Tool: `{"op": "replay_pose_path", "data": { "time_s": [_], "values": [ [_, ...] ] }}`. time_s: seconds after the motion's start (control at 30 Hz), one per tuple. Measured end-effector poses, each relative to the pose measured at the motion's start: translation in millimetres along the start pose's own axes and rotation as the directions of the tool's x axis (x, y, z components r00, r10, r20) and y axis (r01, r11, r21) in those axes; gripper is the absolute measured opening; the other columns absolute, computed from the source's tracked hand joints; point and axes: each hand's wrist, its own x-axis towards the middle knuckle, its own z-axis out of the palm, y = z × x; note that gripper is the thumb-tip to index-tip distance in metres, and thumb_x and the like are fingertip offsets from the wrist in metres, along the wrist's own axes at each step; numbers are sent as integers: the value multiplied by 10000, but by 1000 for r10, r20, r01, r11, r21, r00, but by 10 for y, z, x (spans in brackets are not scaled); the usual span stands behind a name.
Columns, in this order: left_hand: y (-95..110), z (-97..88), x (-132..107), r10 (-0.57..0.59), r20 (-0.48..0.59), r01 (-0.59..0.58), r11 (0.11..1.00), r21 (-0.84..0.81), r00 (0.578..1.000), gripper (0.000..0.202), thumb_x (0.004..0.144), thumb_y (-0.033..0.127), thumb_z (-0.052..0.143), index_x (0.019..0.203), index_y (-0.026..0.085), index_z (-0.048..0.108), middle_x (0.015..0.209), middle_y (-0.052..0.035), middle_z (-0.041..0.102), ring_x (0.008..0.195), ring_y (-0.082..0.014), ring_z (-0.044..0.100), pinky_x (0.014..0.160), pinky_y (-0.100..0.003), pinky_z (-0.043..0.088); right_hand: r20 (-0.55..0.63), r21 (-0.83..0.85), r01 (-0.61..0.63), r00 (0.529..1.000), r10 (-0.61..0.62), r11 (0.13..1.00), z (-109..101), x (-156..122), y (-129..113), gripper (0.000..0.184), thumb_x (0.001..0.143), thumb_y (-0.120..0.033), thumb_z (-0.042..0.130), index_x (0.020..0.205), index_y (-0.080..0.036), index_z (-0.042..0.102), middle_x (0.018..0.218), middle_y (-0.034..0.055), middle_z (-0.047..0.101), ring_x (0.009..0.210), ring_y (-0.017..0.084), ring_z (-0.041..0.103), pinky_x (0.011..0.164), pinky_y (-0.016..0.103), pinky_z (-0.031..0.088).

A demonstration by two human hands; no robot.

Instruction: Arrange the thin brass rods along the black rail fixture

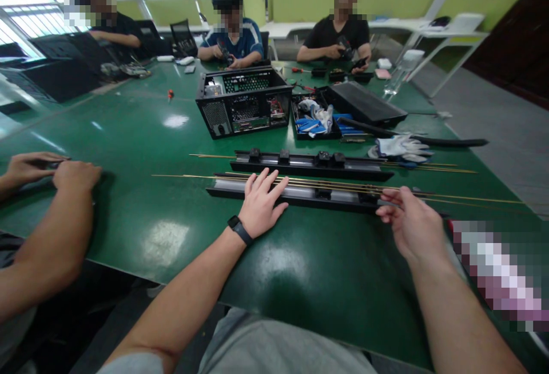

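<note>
One big green table (128, 134) fills most of the view and holds all the work; three people sit along its far side, and at the left edge a co-worker's hands (77, 174) are close together; the biggest thing on top is an open computer case (244, 112), black with holes in its sides, well past the person's own hands.

Next in size come two long black channels, one behind the other, both running left to right; the near channel (309, 202) is close to the person, and the far channel (309, 171) is just beyond it; both have small black blocks inside.

The left hand (263, 205) is flat and open, with its fingers spread over the left part of the near channel; the right hand (412, 222) is by that channel's right end, with its fingers curled in; I cannot tell if they pinch anything.

A pair of white and blue work gloves (401, 148) lies to the right of the far channel; a dark watch (239, 229) is on the left wrist.

Thinnest of all are the gold-coloured rods (309, 183); they lie lengthwise along the near channel and stick out past both ends; they pass under the left fingers and right by the right fingertips, so neither hand is clearly nearer.
</note>
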Motion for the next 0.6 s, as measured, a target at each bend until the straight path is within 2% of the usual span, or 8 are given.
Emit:
{"op": "replay_pose_path", "data": {
  "time_s": [0.23,0.4,0.6],
  "values": [
    [9,-4,7,5,-3,-5,1000,-3,1000,655,1111,302,829,1754,282,708,1871,-192,626,1819,-443,502,1501,-723,362,-1,8,-41,999,41,999,20,-16,-79,486,968,-591,987,987,-133,827,1003,133,813,585,123,688,475,202,492],
    [-4,18,-9,9,-10,-9,1000,-6,1000,644,1119,307,809,1754,277,706,1884,-194,612,1824,-441,495,1500,-725,360,-30,7,-72,997,73,997,28,-19,-152,403,1049,-513,912,988,-125,825,970,130,805,583,119,680,479,196,502],
    [-23,35,-18,11,-15,-11,1000,-7,1000,660,1119,322,801,1769,296,689,1877,-184,622,1829,-442,484,1503,-732,350,-65,-6,-61,996,61,998,9,-6,-152,396,1032,-521,916,978,-142,815,962,124,812,585,118,681,478,191,507]
  ]
}}
